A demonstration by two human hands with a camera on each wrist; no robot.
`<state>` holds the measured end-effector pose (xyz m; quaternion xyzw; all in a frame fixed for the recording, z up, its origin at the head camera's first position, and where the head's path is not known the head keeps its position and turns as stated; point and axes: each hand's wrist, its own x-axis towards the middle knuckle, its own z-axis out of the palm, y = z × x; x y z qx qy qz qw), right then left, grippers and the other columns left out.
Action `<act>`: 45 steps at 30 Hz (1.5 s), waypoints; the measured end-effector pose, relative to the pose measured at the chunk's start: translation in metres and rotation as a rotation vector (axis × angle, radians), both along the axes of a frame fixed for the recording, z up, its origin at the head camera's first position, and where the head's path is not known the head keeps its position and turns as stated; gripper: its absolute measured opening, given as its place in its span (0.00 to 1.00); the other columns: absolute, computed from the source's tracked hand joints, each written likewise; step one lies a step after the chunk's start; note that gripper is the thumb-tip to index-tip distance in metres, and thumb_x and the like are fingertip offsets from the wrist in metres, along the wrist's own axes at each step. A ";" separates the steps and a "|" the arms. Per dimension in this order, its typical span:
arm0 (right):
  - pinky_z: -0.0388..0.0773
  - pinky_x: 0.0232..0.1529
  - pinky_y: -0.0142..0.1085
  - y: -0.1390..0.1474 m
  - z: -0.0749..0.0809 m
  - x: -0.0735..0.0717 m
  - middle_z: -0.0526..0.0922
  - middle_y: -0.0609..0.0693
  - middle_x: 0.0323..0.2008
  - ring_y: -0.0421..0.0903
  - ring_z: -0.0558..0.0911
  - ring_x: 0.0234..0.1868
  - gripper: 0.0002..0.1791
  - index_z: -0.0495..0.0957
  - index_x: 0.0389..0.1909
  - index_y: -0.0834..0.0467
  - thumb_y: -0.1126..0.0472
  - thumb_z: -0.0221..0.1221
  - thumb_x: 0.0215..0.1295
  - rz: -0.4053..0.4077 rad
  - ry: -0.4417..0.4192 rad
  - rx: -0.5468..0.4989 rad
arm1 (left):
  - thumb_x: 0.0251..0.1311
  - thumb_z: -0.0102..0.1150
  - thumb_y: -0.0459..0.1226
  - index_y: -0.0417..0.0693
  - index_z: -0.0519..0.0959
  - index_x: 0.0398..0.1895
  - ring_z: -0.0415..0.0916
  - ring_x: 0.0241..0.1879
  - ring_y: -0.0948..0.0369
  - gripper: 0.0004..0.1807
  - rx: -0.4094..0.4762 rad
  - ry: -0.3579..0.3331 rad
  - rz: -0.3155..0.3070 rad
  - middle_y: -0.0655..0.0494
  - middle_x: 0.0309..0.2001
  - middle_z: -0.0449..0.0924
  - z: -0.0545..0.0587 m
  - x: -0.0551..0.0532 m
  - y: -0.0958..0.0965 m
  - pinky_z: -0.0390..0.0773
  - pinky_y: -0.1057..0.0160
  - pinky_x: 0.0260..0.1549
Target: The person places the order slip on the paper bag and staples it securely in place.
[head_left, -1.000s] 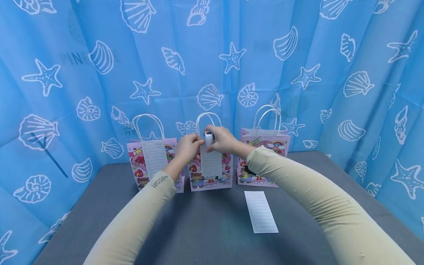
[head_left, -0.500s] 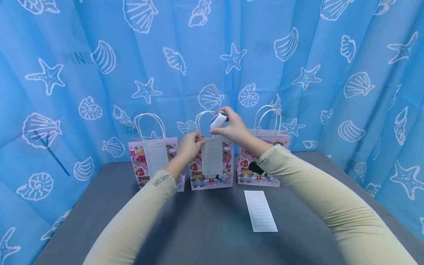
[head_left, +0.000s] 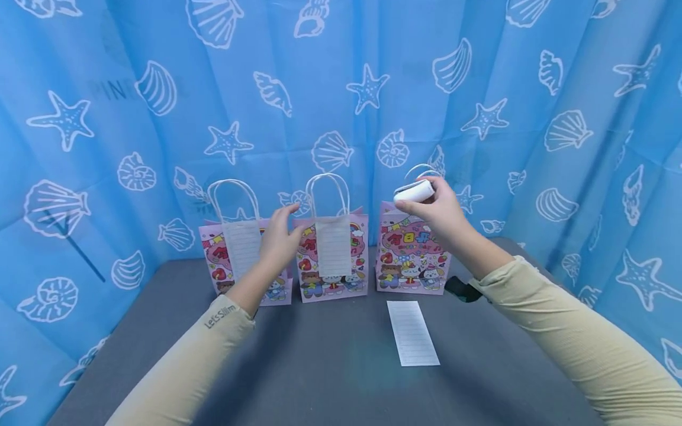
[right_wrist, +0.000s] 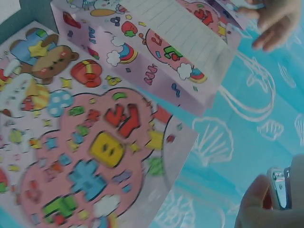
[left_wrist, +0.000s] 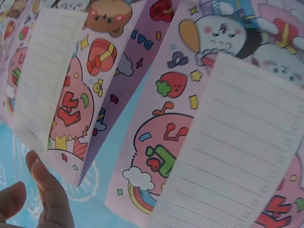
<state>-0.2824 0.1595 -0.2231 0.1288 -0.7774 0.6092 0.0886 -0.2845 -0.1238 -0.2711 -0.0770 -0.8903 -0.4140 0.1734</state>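
My right hand (head_left: pixel 444 213) grips a small white stapler (head_left: pixel 417 192) in front of the handles of the right pink gift bag (head_left: pixel 407 254); its metal end shows in the right wrist view. The middle gift bag (head_left: pixel 362 236) has a lined paper slip (head_left: pixel 333 245) hanging at its front, below the twisted white handles. Another lined slip (head_left: pixel 242 244) hangs on the left gift bag (head_left: pixel 213 242). Between these two bags my left hand (head_left: pixel 278 242) holds nothing, its thumb and fingers apart, and covers part of the left bag's front.
One loose lined slip (head_left: pixel 412 333) lies flat on the grey tabletop (head_left: pixel 330 367), in front of the right bag. A blue curtain (head_left: pixel 319 71) printed with white shells and starfish hangs close behind the bags.
My left hand has let go of the middle bag's slip and moved left. My right hand has carried the stapler from the middle bag over to the right bag.
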 end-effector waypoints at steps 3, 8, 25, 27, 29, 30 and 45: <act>0.74 0.49 0.29 0.017 -0.004 0.006 0.61 0.65 0.62 0.49 0.70 0.55 0.40 0.47 0.71 0.68 0.63 0.60 0.67 -0.020 -0.036 -0.032 | 0.67 0.54 0.32 0.39 0.64 0.68 0.65 0.21 0.61 0.27 0.004 0.023 -0.005 0.43 0.65 0.66 -0.004 0.011 -0.005 0.71 0.64 0.25; 0.75 0.50 0.28 0.040 -0.011 0.012 0.60 0.65 0.63 0.45 0.70 0.53 0.41 0.46 0.71 0.68 0.62 0.60 0.67 -0.078 -0.072 -0.044 | 0.68 0.54 0.32 0.38 0.65 0.68 0.66 0.24 0.59 0.26 0.021 0.018 -0.041 0.43 0.61 0.70 -0.013 0.025 -0.013 0.71 0.65 0.24; 0.77 0.43 0.25 0.073 -0.023 0.025 0.63 0.55 0.54 0.39 0.72 0.46 0.40 0.51 0.69 0.71 0.60 0.61 0.66 -0.143 -0.109 -0.050 | 0.69 0.52 0.31 0.37 0.64 0.67 0.80 0.34 0.50 0.24 0.089 -0.060 -0.096 0.39 0.60 0.70 -0.032 0.044 -0.022 0.77 0.64 0.31; 0.77 0.42 0.25 0.075 -0.023 0.026 0.65 0.55 0.54 0.38 0.72 0.44 0.38 0.52 0.68 0.71 0.59 0.61 0.67 -0.166 -0.108 -0.019 | 0.69 0.52 0.31 0.37 0.65 0.67 0.79 0.33 0.52 0.24 0.094 -0.067 -0.097 0.39 0.60 0.70 -0.034 0.046 -0.021 0.77 0.64 0.31; 0.77 0.40 0.25 0.077 -0.024 0.027 0.65 0.56 0.53 0.36 0.73 0.43 0.38 0.53 0.67 0.71 0.58 0.61 0.67 -0.182 -0.103 0.003 | 0.69 0.52 0.31 0.37 0.65 0.67 0.79 0.32 0.54 0.24 0.100 -0.076 -0.099 0.38 0.60 0.70 -0.036 0.048 -0.021 0.76 0.63 0.31; 0.77 0.39 0.25 0.078 -0.025 0.028 0.66 0.56 0.53 0.35 0.73 0.42 0.37 0.54 0.67 0.71 0.57 0.61 0.67 -0.190 -0.100 0.015 | 0.69 0.52 0.31 0.37 0.65 0.67 0.79 0.32 0.54 0.24 0.101 -0.082 -0.099 0.38 0.60 0.70 -0.037 0.049 -0.020 0.76 0.63 0.31; 0.75 0.38 0.26 0.096 -0.036 0.038 0.67 0.51 0.52 0.38 0.71 0.41 0.34 0.63 0.65 0.69 0.51 0.60 0.68 -0.238 -0.104 0.074 | 0.69 0.54 0.32 0.36 0.68 0.64 0.79 0.29 0.56 0.22 0.121 -0.157 -0.124 0.38 0.59 0.71 -0.064 0.059 -0.012 0.71 0.64 0.24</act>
